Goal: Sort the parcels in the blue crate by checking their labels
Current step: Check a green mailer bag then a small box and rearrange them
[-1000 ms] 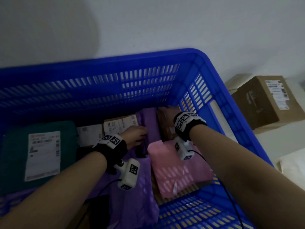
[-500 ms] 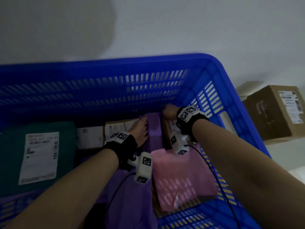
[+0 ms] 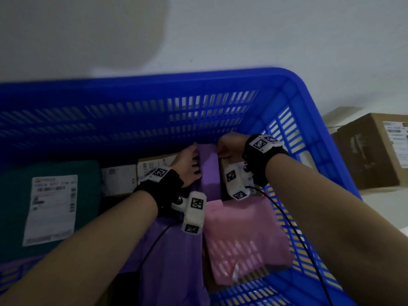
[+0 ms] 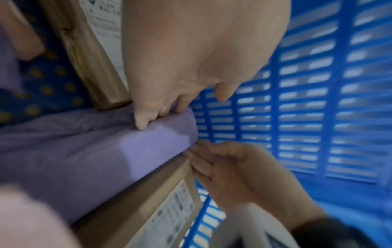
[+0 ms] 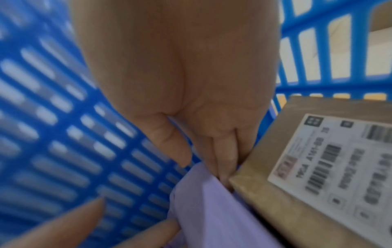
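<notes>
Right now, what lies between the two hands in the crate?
The purple parcel, standing on edge; left hand and right hand grip its top, clearest in the head view.

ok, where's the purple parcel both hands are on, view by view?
Head: purple parcel stands on edge, centre, by the far wall, between both hands.
Left wrist: purple parcel runs from lower left to centre, left hand on its top edge.
Right wrist: its corner is at bottom centre, right hand above.
Shared landmark: slotted wall of the blue crate.
</notes>
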The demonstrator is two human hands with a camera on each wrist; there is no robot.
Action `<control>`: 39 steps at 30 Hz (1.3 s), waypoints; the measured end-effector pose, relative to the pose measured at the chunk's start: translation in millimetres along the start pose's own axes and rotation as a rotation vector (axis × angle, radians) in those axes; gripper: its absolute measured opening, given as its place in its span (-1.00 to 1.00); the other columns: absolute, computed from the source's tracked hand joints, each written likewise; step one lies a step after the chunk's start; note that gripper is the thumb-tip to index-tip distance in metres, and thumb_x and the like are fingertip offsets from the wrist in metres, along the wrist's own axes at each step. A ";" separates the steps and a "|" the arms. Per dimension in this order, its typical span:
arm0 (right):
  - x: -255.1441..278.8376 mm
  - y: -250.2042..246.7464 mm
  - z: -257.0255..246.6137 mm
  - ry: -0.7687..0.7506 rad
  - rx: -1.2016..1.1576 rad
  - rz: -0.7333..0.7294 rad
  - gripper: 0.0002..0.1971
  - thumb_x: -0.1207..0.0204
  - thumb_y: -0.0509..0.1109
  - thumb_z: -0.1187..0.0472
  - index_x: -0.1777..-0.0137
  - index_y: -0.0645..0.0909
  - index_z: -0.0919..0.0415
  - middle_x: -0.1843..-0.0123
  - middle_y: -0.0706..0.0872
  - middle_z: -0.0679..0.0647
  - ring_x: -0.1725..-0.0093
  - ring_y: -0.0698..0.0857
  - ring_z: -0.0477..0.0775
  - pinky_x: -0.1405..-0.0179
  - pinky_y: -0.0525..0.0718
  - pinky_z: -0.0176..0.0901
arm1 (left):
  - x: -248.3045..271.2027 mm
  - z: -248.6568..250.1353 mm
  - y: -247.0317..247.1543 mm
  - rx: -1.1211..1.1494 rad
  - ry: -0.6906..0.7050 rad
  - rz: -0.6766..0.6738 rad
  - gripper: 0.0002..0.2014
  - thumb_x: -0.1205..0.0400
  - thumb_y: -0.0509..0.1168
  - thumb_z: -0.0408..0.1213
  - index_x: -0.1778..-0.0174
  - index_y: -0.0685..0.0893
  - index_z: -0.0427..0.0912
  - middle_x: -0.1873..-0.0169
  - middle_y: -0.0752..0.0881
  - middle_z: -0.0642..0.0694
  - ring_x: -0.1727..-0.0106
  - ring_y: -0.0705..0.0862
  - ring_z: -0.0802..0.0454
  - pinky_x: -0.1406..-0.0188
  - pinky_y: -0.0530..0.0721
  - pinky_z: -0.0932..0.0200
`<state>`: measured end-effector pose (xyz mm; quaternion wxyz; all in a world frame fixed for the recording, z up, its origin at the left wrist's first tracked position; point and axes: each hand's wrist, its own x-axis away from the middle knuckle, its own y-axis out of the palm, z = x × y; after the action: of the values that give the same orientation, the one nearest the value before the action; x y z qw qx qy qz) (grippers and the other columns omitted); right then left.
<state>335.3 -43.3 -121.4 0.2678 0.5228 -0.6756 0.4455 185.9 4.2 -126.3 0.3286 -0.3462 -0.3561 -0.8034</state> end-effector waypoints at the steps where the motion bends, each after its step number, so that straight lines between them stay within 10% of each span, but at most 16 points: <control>1: 7.2 2.3 -3.4 0.016 -0.107 -0.002 -0.85 -0.47 0.24 0.43 0.31 0.46 0.27 0.35 0.64 0.21 0.26 0.64 0.13 0.28 0.68 -0.17 | 1.3 2.3 -0.8 0.003 -0.001 0.004 -0.39 -0.71 0.04 0.13 -0.58 0.33 -0.21 -0.46 0.50 -0.22 -0.30 0.50 -0.12 -0.28 0.42 0.00; 4: 12.0 -2.0 -3.8 -0.038 -0.119 0.030 -0.76 -0.40 0.36 0.40 -0.07 0.62 0.44 -0.03 0.73 0.32 -0.10 0.74 0.28 -0.16 0.73 0.10 | 4.3 7.0 -2.3 -0.013 0.002 0.003 -0.37 -0.70 0.02 0.13 -0.55 0.36 -0.26 -0.43 0.49 -0.24 -0.38 0.47 -0.21 -0.34 0.40 -0.08; 9: 20.0 3.3 -0.3 -0.188 -0.078 0.127 -0.58 -0.43 0.45 0.43 -0.31 0.58 0.28 -0.04 0.64 0.16 0.10 0.70 0.11 0.36 0.74 -0.30 | 10.7 12.3 -4.2 -0.069 0.012 0.000 -0.58 -0.72 0.04 0.08 -0.09 0.57 -0.22 -0.09 0.62 -0.20 -0.13 0.58 -0.19 -0.29 0.46 -0.19; 11: 19.6 3.7 4.6 -0.228 -0.075 0.189 -0.67 -0.39 0.48 0.46 -0.12 0.62 0.18 0.10 0.62 0.14 0.28 0.64 0.03 0.50 0.70 -0.35 | 12.8 12.6 -6.8 -0.076 0.007 -0.008 -0.65 -0.72 0.07 0.04 0.03 0.58 -0.18 0.01 0.64 -0.20 -0.09 0.59 -0.18 -0.31 0.48 -0.22; 16: 29.4 5.0 13.3 -0.274 -0.118 0.219 -0.79 -0.42 0.45 0.51 0.13 0.60 0.18 0.29 0.60 0.13 0.46 0.61 -0.08 0.62 0.62 -0.45 | 18.8 10.0 -14.4 -0.145 0.019 -0.006 -0.64 -0.73 0.09 -0.11 -0.31 0.54 -0.27 -0.24 0.60 -0.24 -0.23 0.56 -0.20 -0.28 0.53 -0.15; 20: 40.6 5.7 17.9 -0.341 -0.172 0.185 -0.75 -0.43 0.43 0.53 0.24 0.58 0.15 0.37 0.58 0.08 0.44 0.60 -0.09 0.57 0.62 -0.48 | 19.9 9.8 -17.9 -0.240 -0.007 0.029 -0.60 -0.74 0.08 -0.14 -0.34 0.49 -0.39 -0.32 0.55 -0.39 0.03 0.65 -0.22 -0.05 0.66 -0.05; 26: 58.7 9.3 19.8 -0.382 -0.269 0.103 -0.75 -0.39 0.48 0.55 0.26 0.58 0.20 0.39 0.52 0.07 0.65 0.57 -0.30 0.64 0.56 -0.48 | 24.8 12.6 -19.4 -0.286 -0.083 0.047 -0.22 -0.59 0.20 0.23 -0.34 0.47 -0.52 0.01 0.64 -0.37 0.01 0.70 -0.23 0.02 0.73 0.00; 31: 64.7 6.5 16.1 -0.348 -0.258 0.094 -0.66 -0.36 0.51 0.54 0.01 0.55 0.18 0.39 0.51 0.12 0.60 0.62 -0.16 0.58 0.67 -0.31 | 31.6 15.5 -13.3 -0.309 0.084 0.191 -0.23 -0.51 0.45 0.00 -0.57 0.29 -0.19 0.14 0.69 -0.33 0.18 0.74 -0.17 0.28 0.80 0.02; 35: 67.5 11.1 15.3 -0.297 -0.238 0.049 -0.27 -0.35 0.51 0.54 -0.49 0.37 0.16 0.26 0.65 0.17 0.31 0.68 0.06 0.36 0.79 -0.18 | 37.7 14.4 -18.1 -0.310 0.064 0.169 -0.24 -0.49 0.48 -0.04 -0.56 0.33 -0.13 -0.21 0.65 -0.41 -0.03 0.73 -0.25 0.20 0.78 -0.01; 39: 72.7 18.0 16.2 -0.309 -0.178 0.045 -0.53 -0.34 0.52 0.54 -0.22 0.54 0.22 0.18 0.67 0.17 0.26 0.69 0.07 0.29 0.78 -0.22 | 44.5 9.1 -22.3 -0.346 0.014 0.109 -0.44 -0.57 0.39 -0.05 -0.46 0.46 -0.14 -0.30 0.61 -0.38 -0.29 0.63 -0.30 -0.20 0.67 -0.11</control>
<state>297.4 -90.6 -74.5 0.1959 0.5441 -0.7570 0.3042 147.4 10.7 -94.2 0.3093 -0.4108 -0.1910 -0.8361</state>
